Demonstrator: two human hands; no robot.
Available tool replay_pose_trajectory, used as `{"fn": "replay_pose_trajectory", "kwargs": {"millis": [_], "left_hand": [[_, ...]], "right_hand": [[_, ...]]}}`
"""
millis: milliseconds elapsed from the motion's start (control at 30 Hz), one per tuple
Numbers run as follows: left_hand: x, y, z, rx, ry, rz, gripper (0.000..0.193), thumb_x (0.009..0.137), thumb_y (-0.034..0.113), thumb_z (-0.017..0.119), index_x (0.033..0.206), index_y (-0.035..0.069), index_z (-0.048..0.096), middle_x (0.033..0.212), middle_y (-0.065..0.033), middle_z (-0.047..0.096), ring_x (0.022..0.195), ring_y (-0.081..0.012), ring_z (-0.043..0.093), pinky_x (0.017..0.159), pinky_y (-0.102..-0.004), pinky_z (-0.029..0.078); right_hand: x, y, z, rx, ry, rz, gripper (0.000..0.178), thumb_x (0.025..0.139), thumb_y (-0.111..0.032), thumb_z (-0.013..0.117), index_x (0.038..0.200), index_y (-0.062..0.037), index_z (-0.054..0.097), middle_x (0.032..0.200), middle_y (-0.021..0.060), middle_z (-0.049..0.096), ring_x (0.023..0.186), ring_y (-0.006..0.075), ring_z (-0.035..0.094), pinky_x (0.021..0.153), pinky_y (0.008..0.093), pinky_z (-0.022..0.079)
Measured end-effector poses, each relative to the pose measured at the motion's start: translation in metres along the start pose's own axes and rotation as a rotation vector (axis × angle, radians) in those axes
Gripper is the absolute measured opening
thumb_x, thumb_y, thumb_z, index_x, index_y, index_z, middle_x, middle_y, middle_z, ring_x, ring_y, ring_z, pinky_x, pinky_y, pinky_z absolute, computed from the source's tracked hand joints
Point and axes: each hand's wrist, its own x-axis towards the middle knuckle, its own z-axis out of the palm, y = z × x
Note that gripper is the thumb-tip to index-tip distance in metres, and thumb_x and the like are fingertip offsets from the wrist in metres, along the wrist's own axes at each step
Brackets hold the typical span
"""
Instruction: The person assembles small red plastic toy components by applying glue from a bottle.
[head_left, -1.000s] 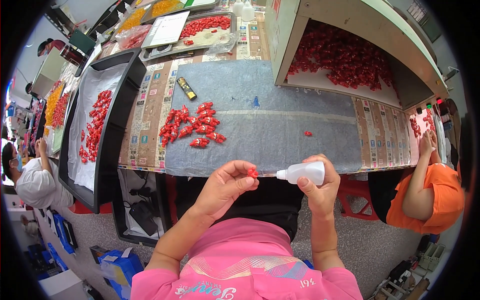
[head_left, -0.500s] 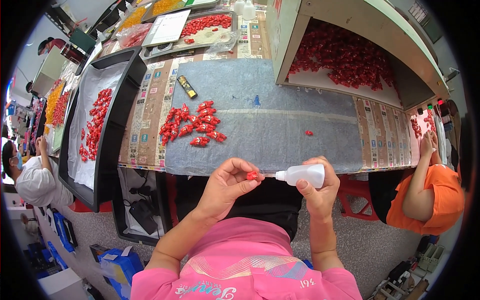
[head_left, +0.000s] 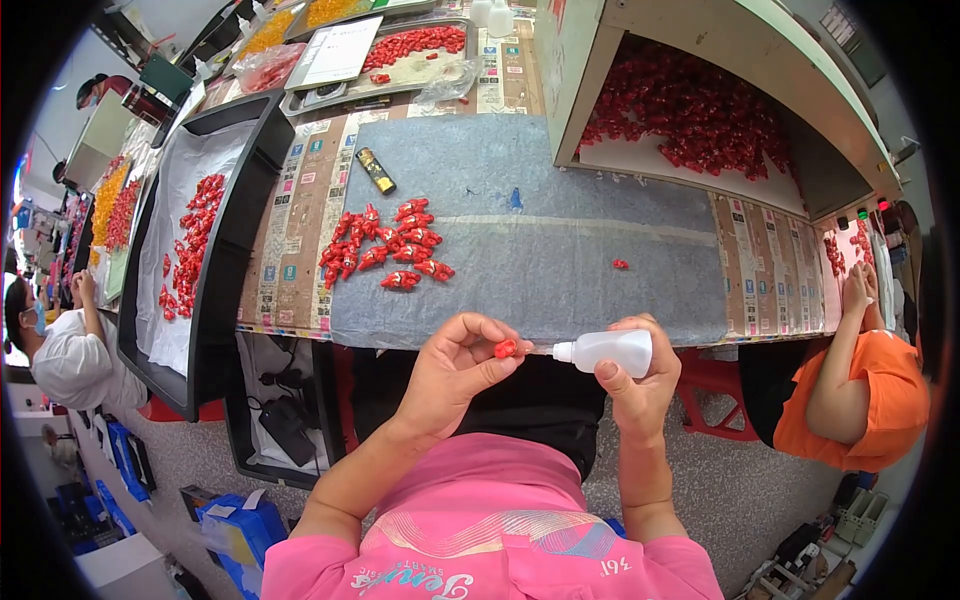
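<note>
Between the thumb and fingers of my left hand [head_left: 455,368] is a small red plastic part [head_left: 505,348], pinched in front of the table's near edge. My right hand [head_left: 642,378] grips a white squeeze bottle [head_left: 605,350] lying sideways, its thin nozzle pointing left at the red part. The nozzle tip reaches the part or stops very close to it; I cannot tell which. Beyond my left hand, several red parts [head_left: 400,280] lie grouped on the blue-grey mat [head_left: 560,290]. One smaller red piece [head_left: 620,264] lies alone on the mat's right side.
A black tray [head_left: 255,190] with red parts stands at the left. A dark yellow-marked cylinder [head_left: 376,171] lies on the mat. At the back right, a pale box shelf [head_left: 560,100] holds a red heap. A metal tray [head_left: 300,103] stands behind. A co-worker in orange [head_left: 855,400] sits at right.
The red part has turned slightly in my left fingers. Otherwise both hands and the bottle hold nearly the same place.
</note>
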Motion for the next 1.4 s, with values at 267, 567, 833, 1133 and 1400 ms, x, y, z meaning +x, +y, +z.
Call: {"fn": "replay_pose_trajectory", "kwargs": {"millis": [267,567,833,1133,1400], "left_hand": [[-0.0006,0.0008,0.0014,-0.005,-0.004,-0.040,0.021,0.083,-0.008,0.062,0.098,0.004,0.054,0.104,-0.0086,0.059,0.105,-0.0221,0.060,0.092,-0.0322,0.049],[-0.0025,0.0055,0.0008,-0.119,-0.021,-0.170,0.021,0.085,-0.002,0.062,0.105,0.003,0.057,0.106,-0.0102,0.063,0.104,-0.0232,0.061,0.090,-0.0332,0.051],[-0.0019,0.0053,0.0016,-0.095,-0.014,-0.182,0.023,0.085,-0.001,0.062,0.106,0.003,0.056,0.106,-0.0113,0.062,0.104,-0.0244,0.062,0.089,-0.0336,0.052],[-0.0025,0.0047,0.0010,-0.087,-0.027,-0.188,0.021,0.086,-0.001,0.061,0.106,0.002,0.056,0.108,-0.0109,0.062,0.104,-0.0241,0.062,0.089,-0.0330,0.052],[-0.0014,0.0054,0.0010,-0.088,0.005,-0.223,0.021,0.085,-0.001,0.062,0.105,0.003,0.056,0.106,-0.0125,0.063,0.101,-0.0242,0.063,0.087,-0.0344,0.054]], "right_hand": [[-0.0005,-0.0001,0.0032,0.017,0.013,0.002,0.042,0.073,-0.027,0.080,0.097,0.0001,0.059,0.091,0.0039,0.054,0.080,0.0113,0.054,0.069,0.0237,0.043],[-0.0024,0.0012,0.0044,0.092,0.066,0.021,0.042,0.074,-0.028,0.080,0.097,-0.0005,0.059,0.091,0.0036,0.054,0.081,0.0113,0.054,0.069,0.0238,0.043],[-0.0027,0.0009,0.0041,0.088,0.051,0.018,0.042,0.074,-0.027,0.080,0.097,-0.0002,0.058,0.091,0.0033,0.054,0.080,0.0111,0.054,0.069,0.0234,0.043],[-0.0029,0.0013,0.0031,0.082,0.057,0.024,0.041,0.074,-0.027,0.080,0.097,0.0001,0.059,0.090,0.0036,0.054,0.081,0.0114,0.054,0.070,0.0236,0.043],[-0.0032,0.0045,0.0000,0.088,0.078,0.027,0.040,0.074,-0.024,0.080,0.099,-0.0007,0.058,0.092,0.0035,0.055,0.083,0.0108,0.054,0.071,0.0233,0.044]]}}
